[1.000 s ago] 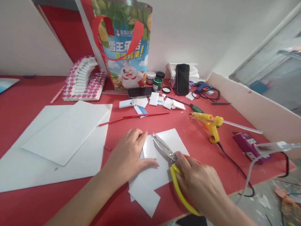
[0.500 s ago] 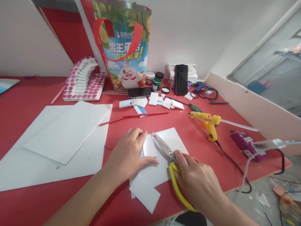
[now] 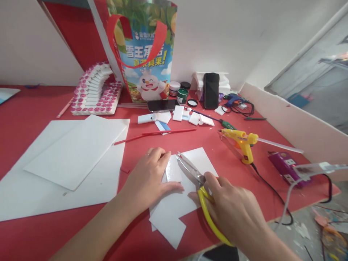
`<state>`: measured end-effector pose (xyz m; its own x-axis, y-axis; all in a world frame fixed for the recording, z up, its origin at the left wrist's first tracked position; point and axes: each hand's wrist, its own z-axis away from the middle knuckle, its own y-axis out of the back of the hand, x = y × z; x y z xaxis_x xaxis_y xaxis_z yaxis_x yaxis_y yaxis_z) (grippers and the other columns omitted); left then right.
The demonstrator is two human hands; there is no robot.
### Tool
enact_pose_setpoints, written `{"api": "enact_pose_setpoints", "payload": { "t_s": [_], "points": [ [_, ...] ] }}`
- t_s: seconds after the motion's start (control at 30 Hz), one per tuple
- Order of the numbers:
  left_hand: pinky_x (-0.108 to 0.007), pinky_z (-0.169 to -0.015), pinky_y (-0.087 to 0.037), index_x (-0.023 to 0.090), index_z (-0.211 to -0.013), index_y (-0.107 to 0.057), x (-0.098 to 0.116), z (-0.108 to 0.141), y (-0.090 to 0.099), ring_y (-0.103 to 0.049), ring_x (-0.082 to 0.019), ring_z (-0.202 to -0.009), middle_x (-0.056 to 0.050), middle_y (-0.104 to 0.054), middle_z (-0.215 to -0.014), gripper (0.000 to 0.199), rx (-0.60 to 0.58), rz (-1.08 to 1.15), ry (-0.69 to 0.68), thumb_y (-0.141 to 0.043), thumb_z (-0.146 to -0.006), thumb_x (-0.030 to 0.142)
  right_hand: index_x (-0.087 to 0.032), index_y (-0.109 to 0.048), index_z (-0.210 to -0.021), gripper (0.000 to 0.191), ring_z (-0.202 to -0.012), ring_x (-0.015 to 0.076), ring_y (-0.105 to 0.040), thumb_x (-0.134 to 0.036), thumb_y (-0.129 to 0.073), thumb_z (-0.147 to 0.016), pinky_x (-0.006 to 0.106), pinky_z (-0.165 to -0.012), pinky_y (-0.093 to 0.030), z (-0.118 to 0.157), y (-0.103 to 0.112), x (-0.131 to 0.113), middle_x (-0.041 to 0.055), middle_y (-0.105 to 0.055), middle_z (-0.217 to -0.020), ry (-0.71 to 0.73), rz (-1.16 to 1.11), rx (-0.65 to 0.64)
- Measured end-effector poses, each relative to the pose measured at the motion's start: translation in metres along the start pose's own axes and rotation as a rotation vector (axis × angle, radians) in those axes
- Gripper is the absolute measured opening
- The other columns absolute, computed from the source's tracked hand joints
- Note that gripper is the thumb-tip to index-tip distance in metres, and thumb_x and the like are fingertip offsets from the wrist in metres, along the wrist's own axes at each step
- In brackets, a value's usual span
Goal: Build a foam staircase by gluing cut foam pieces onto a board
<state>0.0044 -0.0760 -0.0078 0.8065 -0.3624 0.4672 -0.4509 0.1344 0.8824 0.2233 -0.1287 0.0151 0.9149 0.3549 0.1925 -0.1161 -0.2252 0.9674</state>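
Observation:
My right hand (image 3: 228,206) is wrapped around the yellow handles of a pair of scissors (image 3: 191,168). The metal blades are slightly apart and point up-left, over a white foam board sheet (image 3: 199,161). My left hand (image 3: 153,174) steadies a small glossy white board piece (image 3: 173,168) on that sheet, its index finger along the upper left edge and its thumb at the lower edge. The blade tips lie beside the piece's right edge. Below the hands, another white cut piece (image 3: 168,226) overlaps the sheet's lower left corner.
Large white boards (image 3: 73,156) lie on the left of the red table. A yellow glue gun (image 3: 241,139) and a purple box (image 3: 288,168) are at right. Behind stand a printed bag (image 3: 146,54), paint jars (image 3: 182,95), a black phone (image 3: 211,90) and a flower-dotted model (image 3: 95,90).
The view has shifted slightly. My right hand and the scissors have moved a little down and right, and a fingertip now shows below the handle joint. My left hand stays put.

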Motion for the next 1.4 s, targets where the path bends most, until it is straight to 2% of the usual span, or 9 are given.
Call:
{"api": "enact_pose_setpoints", "payload": {
  "t_s": [0.13, 0.27, 0.43, 0.57, 0.67, 0.83, 0.93, 1.1, 1.4],
  "points": [
    [-0.051, -0.092, -0.053, 0.013, -0.127, -0.062, 0.0, 0.0, -0.001, -0.059, -0.035, -0.109, -0.015, -0.063, -0.118, 0.08, 0.001, 0.02, 0.007, -0.08, -0.069, 0.064, -0.018, -0.055, -0.081, 0.054, -0.031, 0.0156, -0.053, -0.056, -0.024, -0.105, 0.025, -0.04, -0.013, 0.001, -0.001, 0.003, 0.0004, -0.057, -0.053, -0.001, -0.068, 0.014],
    [-0.052, -0.095, -0.052, 0.014, -0.129, -0.063, -0.003, 0.001, 0.001, -0.059, -0.036, -0.114, -0.015, -0.064, -0.121, 0.083, -0.011, 0.129, 0.05, -0.077, -0.068, 0.069, -0.018, -0.059, -0.092, 0.054, -0.034, 0.0136, -0.051, -0.061, -0.029, -0.103, 0.024, -0.038, -0.025, 0.0, 0.007, 0.013, 0.0011, -0.063, -0.059, -0.06, -0.277, 0.017],
    [-0.046, -0.1, -0.05, 0.025, -0.123, -0.067, -0.001, -0.006, 0.019, -0.061, -0.029, -0.117, -0.008, -0.065, -0.129, 0.056, 0.132, 0.47, 0.199, -0.068, -0.082, 0.063, -0.021, -0.06, -0.096, 0.046, -0.042, 0.0109, -0.04, -0.066, -0.055, -0.091, 0.022, -0.041, -0.034, -0.013, 0.013, 0.027, -0.0057, -0.048, -0.055, -0.3, -0.825, -0.131],
    [-0.045, -0.097, -0.051, 0.026, -0.115, -0.07, 0.004, -0.023, 0.037, -0.063, -0.026, -0.109, -0.006, -0.067, -0.128, 0.039, 0.211, 0.664, 0.317, -0.066, -0.087, 0.052, -0.021, -0.061, -0.095, 0.043, -0.051, 0.0108, -0.035, -0.063, -0.059, -0.089, 0.022, -0.045, -0.031, -0.032, 0.012, 0.032, -0.006, -0.04, -0.06, -0.315, -1.076, -0.251],
    [-0.046, -0.097, -0.05, 0.024, -0.106, -0.071, 0.005, -0.036, 0.043, -0.063, -0.027, -0.109, -0.007, -0.069, -0.123, 0.029, 0.239, 0.736, 0.301, -0.067, -0.086, 0.043, -0.02, -0.061, -0.09, 0.04, -0.053, 0.0103, -0.031, -0.06, -0.062, -0.088, 0.023, -0.046, -0.028, -0.044, 0.013, 0.032, -0.0063, -0.038, -0.06, -0.26, -1.085, -0.285],
    [-0.046, -0.102, -0.047, 0.023, -0.089, -0.071, -0.002, -0.041, 0.037, -0.061, -0.026, -0.116, -0.006, -0.068, -0.113, 0.015, 0.313, 0.802, 0.221, -0.067, -0.086, 0.036, -0.021, -0.063, -0.094, 0.04, -0.052, 0.0102, -0.032, -0.06, -0.063, -0.088, 0.022, -0.045, -0.029, -0.055, 0.013, 0.028, -0.0065, -0.042, -0.059, -0.182, -1.068, -0.319],
    [-0.045, -0.099, -0.049, 0.023, -0.088, -0.072, -0.008, -0.039, 0.034, -0.061, -0.026, -0.113, -0.006, -0.066, -0.114, 0.015, 0.277, 0.844, 0.247, -0.07, -0.084, 0.037, -0.021, -0.062, -0.089, 0.035, -0.051, 0.01, -0.034, -0.056, -0.066, -0.087, 0.021, -0.045, -0.029, -0.059, 0.013, 0.026, -0.007, -0.044, -0.058, -0.152, -1.002, -0.298],
    [-0.045, -0.102, -0.048, 0.024, -0.089, -0.072, -0.017, -0.04, 0.036, -0.061, -0.024, -0.109, -0.004, -0.067, -0.108, 0.012, 0.249, 0.904, 0.234, -0.071, -0.085, 0.034, -0.022, -0.062, -0.089, 0.034, -0.048, 0.0097, -0.038, -0.053, -0.073, -0.084, 0.02, -0.045, -0.029, -0.065, 0.012, 0.026, -0.008, -0.046, -0.057, -0.061, -0.82, -0.15],
    [-0.041, -0.098, -0.049, 0.024, -0.081, -0.075, -0.012, -0.036, 0.039, -0.062, -0.02, -0.097, -0.002, -0.063, -0.095, 0.007, 0.193, 1.013, 0.178, -0.07, -0.085, 0.025, -0.021, -0.06, -0.097, 0.047, -0.056, 0.0138, -0.053, -0.059, -0.079, -0.076, 0.023, -0.051, -0.037, -0.076, 0.018, 0.021, -0.0031, -0.058, -0.071, 0.006, -0.687, -0.134]
  ]
}}
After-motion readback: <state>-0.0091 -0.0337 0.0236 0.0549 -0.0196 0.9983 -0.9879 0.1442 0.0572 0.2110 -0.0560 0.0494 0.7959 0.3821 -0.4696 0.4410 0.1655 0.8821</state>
